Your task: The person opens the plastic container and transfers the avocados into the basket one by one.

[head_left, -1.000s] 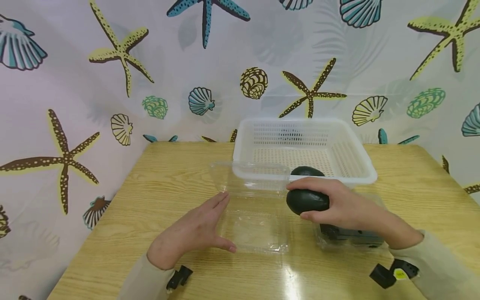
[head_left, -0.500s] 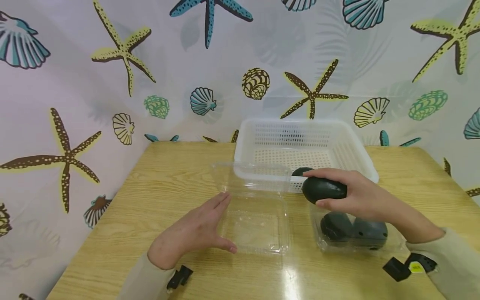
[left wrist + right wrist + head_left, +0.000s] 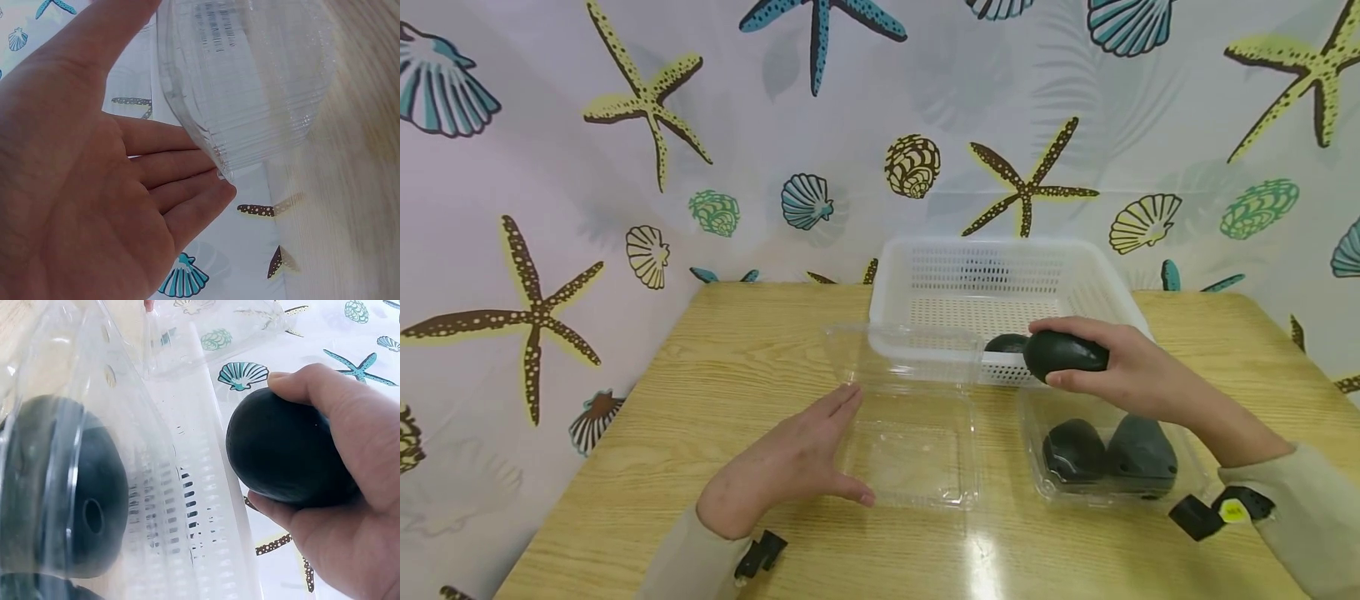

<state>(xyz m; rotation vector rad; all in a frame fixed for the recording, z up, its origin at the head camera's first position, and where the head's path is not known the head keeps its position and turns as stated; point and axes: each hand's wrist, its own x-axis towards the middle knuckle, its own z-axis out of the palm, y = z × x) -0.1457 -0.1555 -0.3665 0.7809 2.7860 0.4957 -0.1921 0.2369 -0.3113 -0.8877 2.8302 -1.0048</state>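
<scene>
An avocado (image 3: pixel 1064 352), dark green and smooth, is gripped between the thumb and fingers of my right hand (image 3: pixel 1138 371), above the front right of the white basket. Under that hand, two more avocados (image 3: pixel 1108 454) lie in a transparent plastic container (image 3: pixel 1048 492) at the right. A further avocado (image 3: pixel 1006 343) shows partly inside the basket (image 3: pixel 1127 312). My left hand (image 3: pixel 793 467) stands at the left side of a second transparent container (image 3: pixel 917 462), whose lid is raised at the back. In the left wrist view its fingertips (image 3: pixel 219 194) touch the plastic edge, fingers extended.
A light wooden table (image 3: pixel 745 350) carries everything. Behind it hangs a white cloth (image 3: pixel 850 125) printed with starfish and shells. The perforated basket stands close to the cloth, directly behind both containers.
My right hand has moved to the right and upward with the avocado, away from the left container, uncovering the avocados in the right container. My left hand has stayed in place.
</scene>
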